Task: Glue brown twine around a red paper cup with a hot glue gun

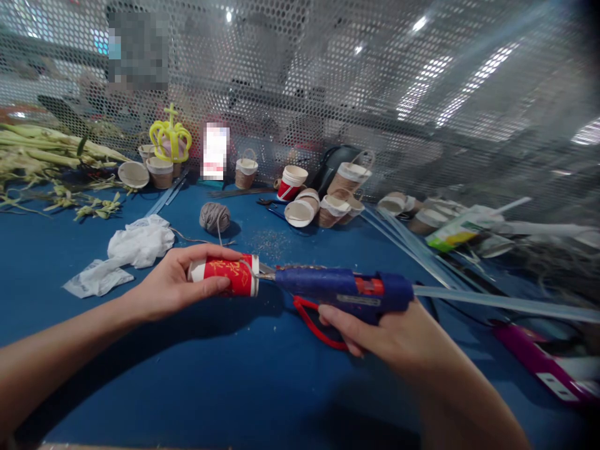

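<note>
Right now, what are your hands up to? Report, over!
Left fingers around red cup, sideways. Right fingers gripping blue glue gun, nozzle close to cup's end. Thin strand by nozzle; yarn ball behind, apart from cup.

No text can be read with certainty. From the middle, at 8 o'clock, gold characters [232, 267] stand on the red paper cup [242, 285]; the left hand [171, 281] covers part of its side. Between 4 and 5 o'clock, the blue glue gun [337, 284] carries a pale label [359, 300], whose letters are too blurred. At 10 o'clock, the phone [215, 150] has a pixelated screen with reddish marks. At 3 o'clock, the print on the green packet [457, 233] is also unclear.
</note>
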`<state>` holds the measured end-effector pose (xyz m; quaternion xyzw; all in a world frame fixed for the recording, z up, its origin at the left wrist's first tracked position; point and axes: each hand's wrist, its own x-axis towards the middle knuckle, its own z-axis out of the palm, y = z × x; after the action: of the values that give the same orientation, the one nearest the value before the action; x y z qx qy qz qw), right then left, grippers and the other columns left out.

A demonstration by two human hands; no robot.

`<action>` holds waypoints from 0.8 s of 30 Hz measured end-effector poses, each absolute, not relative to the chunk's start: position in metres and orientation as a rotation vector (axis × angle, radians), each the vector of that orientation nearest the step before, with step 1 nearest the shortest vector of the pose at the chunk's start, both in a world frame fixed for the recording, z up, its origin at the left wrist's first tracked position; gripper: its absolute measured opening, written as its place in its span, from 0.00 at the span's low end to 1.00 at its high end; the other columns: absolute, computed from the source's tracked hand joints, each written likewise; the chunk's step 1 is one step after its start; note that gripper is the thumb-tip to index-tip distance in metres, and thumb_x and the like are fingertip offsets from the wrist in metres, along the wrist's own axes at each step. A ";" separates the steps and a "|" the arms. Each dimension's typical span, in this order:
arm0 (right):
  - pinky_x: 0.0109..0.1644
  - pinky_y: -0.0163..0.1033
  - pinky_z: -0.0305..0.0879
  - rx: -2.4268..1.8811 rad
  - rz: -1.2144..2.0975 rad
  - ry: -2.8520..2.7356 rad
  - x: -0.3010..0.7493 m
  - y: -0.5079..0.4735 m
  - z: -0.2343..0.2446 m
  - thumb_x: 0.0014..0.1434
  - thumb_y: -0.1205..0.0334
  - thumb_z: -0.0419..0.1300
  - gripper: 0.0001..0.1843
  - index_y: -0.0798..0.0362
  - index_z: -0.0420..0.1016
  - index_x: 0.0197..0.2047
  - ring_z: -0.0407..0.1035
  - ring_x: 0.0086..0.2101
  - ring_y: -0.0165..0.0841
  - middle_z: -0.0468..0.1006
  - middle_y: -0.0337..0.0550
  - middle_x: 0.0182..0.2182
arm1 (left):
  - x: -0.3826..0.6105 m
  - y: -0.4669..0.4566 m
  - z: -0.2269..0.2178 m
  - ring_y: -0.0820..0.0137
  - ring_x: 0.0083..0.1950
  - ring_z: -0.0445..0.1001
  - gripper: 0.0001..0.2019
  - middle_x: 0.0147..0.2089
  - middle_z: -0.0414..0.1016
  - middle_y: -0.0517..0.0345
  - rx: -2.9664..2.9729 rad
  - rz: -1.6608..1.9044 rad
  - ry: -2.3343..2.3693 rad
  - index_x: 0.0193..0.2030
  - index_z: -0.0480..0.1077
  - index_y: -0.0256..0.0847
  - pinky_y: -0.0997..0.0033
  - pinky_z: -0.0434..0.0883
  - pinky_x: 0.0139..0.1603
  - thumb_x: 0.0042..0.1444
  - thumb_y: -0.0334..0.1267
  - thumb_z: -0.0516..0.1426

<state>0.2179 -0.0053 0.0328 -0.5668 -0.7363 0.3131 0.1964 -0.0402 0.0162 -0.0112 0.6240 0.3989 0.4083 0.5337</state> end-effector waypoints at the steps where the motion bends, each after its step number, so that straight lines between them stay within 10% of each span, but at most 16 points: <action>1: 0.18 0.33 0.58 -1.585 0.880 -2.062 0.219 -0.005 0.032 0.49 0.50 0.58 0.21 0.50 0.61 0.12 0.59 0.13 0.26 0.63 0.34 0.09 | -0.040 0.016 -0.011 0.74 0.31 0.70 0.16 0.39 0.76 0.55 1.494 0.975 0.955 0.44 0.72 0.38 0.79 0.67 0.30 0.47 0.38 0.60; 24: 0.19 0.33 0.60 -1.647 0.882 -1.979 0.215 -0.007 0.035 0.47 0.51 0.59 0.21 0.50 0.60 0.10 0.59 0.13 0.26 0.62 0.34 0.08 | -0.041 0.015 -0.012 0.75 0.31 0.70 0.15 0.42 0.75 0.53 1.593 0.968 0.950 0.45 0.71 0.39 0.79 0.66 0.29 0.49 0.37 0.59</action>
<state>0.2151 -0.0068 0.0352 -0.5919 -0.7112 0.3170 0.2081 -0.0408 0.0151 -0.0123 0.6590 0.3931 0.4004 0.5009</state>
